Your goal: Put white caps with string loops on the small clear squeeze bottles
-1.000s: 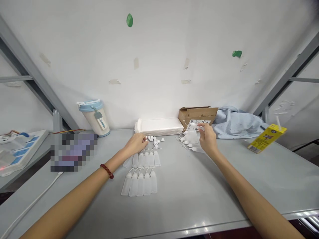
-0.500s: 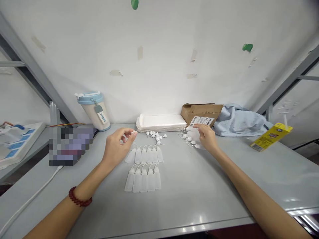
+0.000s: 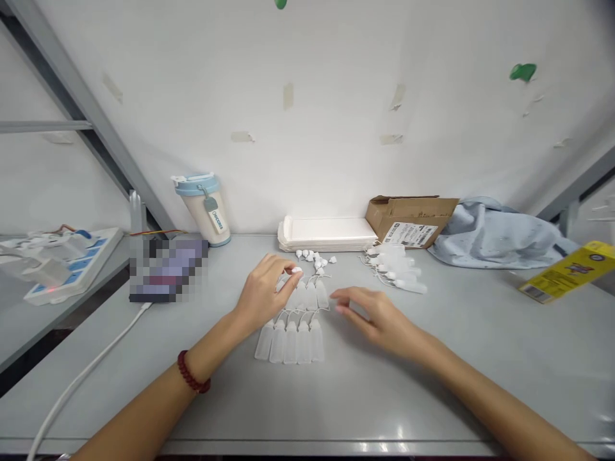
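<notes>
Between the thumb and index finger of my left hand (image 3: 266, 291) is a small white cap (image 3: 296, 269). My left hand hovers over the back row of small translucent squeeze bottles (image 3: 311, 296) with thin white cords, hiding part of that row. A front row of the same bottles (image 3: 290, 344) lies nearer to me. My right hand (image 3: 382, 320) is just right of the back row, thumb and index finger apart, with nothing visible in it. Loose white caps (image 3: 317, 261) lie behind the rows. To the right is another group of corded bottles with white caps (image 3: 396, 266).
At the wall are a stack of white flat trays (image 3: 327, 234), a cardboard box (image 3: 413, 218) and a light blue cloth (image 3: 500, 234). A yellow drink carton (image 3: 571, 272) stands right; a tumbler (image 3: 204, 211), a pixelated phone (image 3: 170, 272) and a power strip (image 3: 77, 266) are left.
My right hand has left the capped bottles on the right and come back toward the rows, empty. My left hand has moved over the back row, keeping the cap. The view has shifted.
</notes>
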